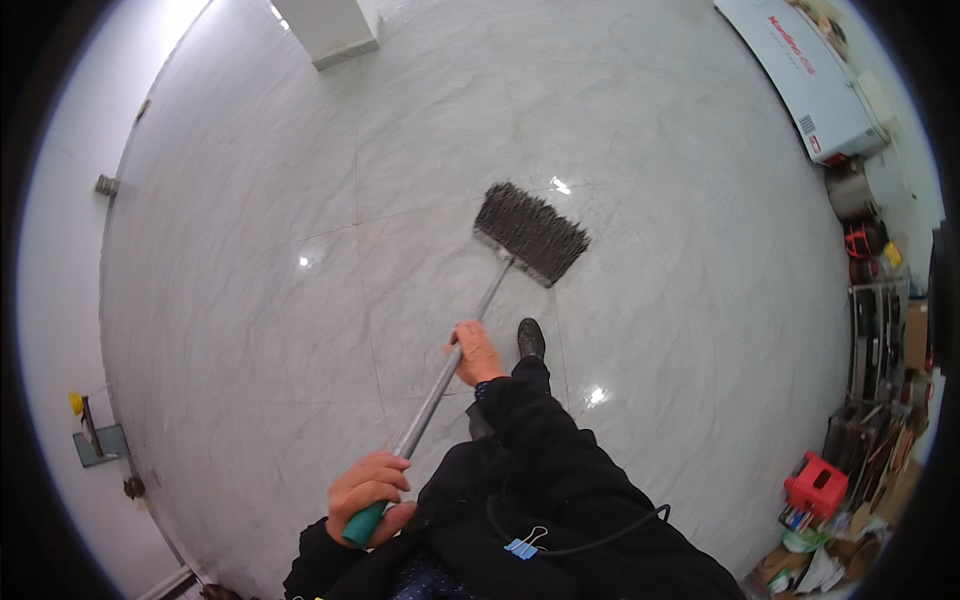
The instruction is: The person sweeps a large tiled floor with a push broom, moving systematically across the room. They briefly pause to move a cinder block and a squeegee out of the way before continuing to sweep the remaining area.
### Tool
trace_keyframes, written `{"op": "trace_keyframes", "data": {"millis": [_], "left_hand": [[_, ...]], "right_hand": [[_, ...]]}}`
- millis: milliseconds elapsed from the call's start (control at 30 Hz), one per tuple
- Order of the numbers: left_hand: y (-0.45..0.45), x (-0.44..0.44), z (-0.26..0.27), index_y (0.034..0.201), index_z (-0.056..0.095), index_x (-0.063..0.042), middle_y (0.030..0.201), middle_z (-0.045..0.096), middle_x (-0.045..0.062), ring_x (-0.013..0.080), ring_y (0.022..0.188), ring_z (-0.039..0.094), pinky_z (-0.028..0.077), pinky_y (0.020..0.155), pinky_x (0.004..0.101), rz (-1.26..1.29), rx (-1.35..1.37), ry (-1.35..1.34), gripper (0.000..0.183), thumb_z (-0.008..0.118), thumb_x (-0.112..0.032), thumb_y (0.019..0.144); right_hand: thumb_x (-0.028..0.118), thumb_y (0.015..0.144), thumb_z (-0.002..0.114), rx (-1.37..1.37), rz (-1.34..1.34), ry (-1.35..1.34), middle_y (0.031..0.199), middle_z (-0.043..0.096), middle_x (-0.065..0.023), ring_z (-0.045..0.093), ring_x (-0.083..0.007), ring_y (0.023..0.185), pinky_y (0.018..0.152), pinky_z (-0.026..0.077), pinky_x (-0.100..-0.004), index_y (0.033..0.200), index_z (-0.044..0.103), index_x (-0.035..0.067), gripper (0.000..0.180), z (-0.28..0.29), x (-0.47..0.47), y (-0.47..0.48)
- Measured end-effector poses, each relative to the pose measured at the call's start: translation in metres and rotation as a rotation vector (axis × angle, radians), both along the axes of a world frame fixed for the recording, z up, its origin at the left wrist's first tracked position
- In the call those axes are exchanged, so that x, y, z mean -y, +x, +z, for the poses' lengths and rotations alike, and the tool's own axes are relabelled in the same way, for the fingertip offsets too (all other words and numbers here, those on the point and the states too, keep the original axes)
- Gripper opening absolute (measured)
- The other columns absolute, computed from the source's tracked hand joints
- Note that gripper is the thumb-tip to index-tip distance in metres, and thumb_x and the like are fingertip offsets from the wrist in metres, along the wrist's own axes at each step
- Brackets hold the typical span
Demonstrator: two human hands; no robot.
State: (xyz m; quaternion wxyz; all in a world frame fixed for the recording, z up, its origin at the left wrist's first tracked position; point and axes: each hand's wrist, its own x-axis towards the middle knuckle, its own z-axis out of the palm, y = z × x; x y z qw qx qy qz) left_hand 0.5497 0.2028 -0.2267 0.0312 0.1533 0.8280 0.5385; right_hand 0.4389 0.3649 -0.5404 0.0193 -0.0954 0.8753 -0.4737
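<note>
A broom with a wide head of dark bristles (532, 229) lies across the middle of the view, its head out on the pale floor. My right hand (476, 354) grips the grey metal pole (429, 409) partway down, its arm in a black sleeve. At the upper end, my left hand (369, 491) is wrapped around the green handgrip (364, 525). The pole runs slantwise from the left hand up to the head. One dark shoe (531, 339) stands just below the broom head, and the other is mostly hidden by my clothing.
Glossy marbled tiles (247, 315) cover the floor. A pillar (330, 34) stands at the far side. Along the right wall are a white chest freezer (810, 82), a metal pot (851, 191), a red plastic stool (816, 486) and cluttered bags. A grey dustpan-like object (101, 446) is at the left wall.
</note>
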Motion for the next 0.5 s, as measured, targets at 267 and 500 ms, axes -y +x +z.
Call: {"op": "trace_keyframes", "data": {"millis": [267,500], "left_hand": [[-0.006,0.05,0.056,0.062,0.053,-0.004,0.059,0.059,0.006,0.0268,0.062,0.066,0.053,0.074,0.0414,-0.012,-0.053,0.062,0.015,0.067,-0.008,0.068],[-0.024,0.04,0.08,0.059,0.05,-0.009,0.052,0.053,0.002,0.0173,0.047,0.056,0.048,0.058,0.0324,-0.068,-0.134,0.239,0.044,0.071,-0.04,0.084]], "right_hand": [[0.012,0.076,0.07,0.029,0.06,-0.083,0.09,0.058,-0.0153,0.055,-0.0371,0.093,0.077,0.046,-0.0453,0.089,0.054,0.007,0.021,0.024,0.084,0.067],[0.017,0.078,0.071,0.1,0.21,-0.211,0.086,0.059,-0.0143,0.056,-0.0369,0.09,0.076,0.045,-0.0459,0.082,0.056,0.007,0.019,0.032,0.133,0.089]]}}
